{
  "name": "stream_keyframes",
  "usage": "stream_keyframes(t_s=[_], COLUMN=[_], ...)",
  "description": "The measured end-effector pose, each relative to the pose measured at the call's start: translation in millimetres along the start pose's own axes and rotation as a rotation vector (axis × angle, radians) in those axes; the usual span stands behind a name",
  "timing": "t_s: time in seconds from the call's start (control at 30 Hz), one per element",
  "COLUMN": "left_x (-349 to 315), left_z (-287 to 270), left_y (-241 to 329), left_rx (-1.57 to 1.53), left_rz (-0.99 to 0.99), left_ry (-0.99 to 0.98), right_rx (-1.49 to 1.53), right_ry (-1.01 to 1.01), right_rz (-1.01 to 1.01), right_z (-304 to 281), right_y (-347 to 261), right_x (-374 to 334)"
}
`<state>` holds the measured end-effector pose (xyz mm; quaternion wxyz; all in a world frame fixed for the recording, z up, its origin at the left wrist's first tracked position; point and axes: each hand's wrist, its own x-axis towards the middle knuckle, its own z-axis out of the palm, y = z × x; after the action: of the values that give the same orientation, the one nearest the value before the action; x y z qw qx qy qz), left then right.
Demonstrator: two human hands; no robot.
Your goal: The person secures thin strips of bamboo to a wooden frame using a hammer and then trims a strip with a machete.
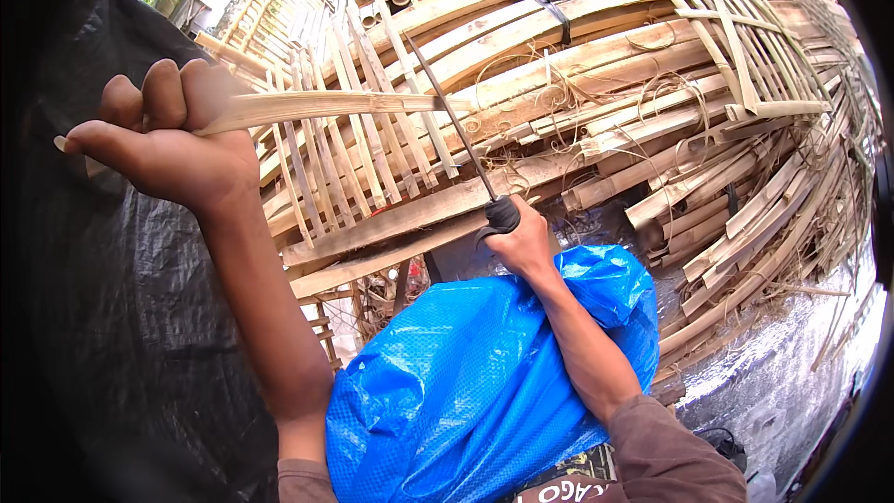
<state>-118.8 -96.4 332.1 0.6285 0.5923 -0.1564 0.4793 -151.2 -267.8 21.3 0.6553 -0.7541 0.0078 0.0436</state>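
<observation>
My left hand [186,154], raised at the left, is closed in a fist round one end of a pale bamboo strip [317,106]. The strip reaches rightward, roughly level, to a long thin knife [469,147]. Gripping the knife's black-wrapped handle is my right hand [527,240], in the middle of the view. Its dark blade slants up and to the left, meeting the strip near the strip's right end. A blue plastic sheet [447,354] covers my lap, below both hands.
Split bamboo lengths [596,74] lie stacked ahead and to the right, with curled shavings [670,93] on them. A slatted bamboo panel [372,140] stands behind the strip. Black sheeting [112,298] hangs at the left. Another bamboo lattice [745,28] rests at the upper right.
</observation>
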Motion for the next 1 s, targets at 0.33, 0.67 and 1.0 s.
stream_keyframes(t_s=[0.33, 0.67, 1.0], left_x=[-5, -6, -6], left_z=[0, 12, 14], left_y=[2, 2, 2], left_rx=[0.019, -0.009, -0.040], left_rz=[0.019, 0.058, -0.013], left_ry=[-0.036, -0.132, -0.150], right_rx=[0.015, -0.006, -0.043], right_ry=[-0.001, -0.044, 0.019], right_rz=[-0.086, -0.097, 0.098], right_z=[6, -10, -9], right_y=[-1, -21, 20], right_x=[5, -6, 18])
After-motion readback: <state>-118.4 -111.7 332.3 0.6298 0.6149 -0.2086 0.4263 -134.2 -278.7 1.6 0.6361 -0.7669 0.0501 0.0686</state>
